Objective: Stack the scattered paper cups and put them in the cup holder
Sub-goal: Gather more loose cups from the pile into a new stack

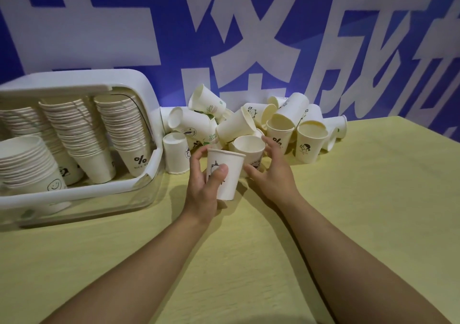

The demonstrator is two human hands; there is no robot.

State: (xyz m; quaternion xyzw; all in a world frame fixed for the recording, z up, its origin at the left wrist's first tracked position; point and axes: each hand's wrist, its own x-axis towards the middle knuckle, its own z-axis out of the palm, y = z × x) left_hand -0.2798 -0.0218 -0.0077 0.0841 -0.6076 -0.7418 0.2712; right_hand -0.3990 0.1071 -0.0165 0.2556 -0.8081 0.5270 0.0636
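Note:
My left hand (pixel 202 181) grips an upright white paper cup (pixel 230 174) with a black drawing, held just above the table. My right hand (pixel 270 168) is closed around a second cup (pixel 250 147) right behind it, at the front of the pile. The pile of scattered cups (pixel 236 122) lies against the wall, some upright, some tipped or upside down. To the left stands the white cup holder (pixel 146 94), with several tall stacks of nested cups inside, leaning back.
The yellow table (pixel 348 211) stretches to the right and toward me. A blue wall with large white characters (pixel 224 25) rises directly behind the pile. An upside-down cup (pixel 175 155) stands close against the holder's right side.

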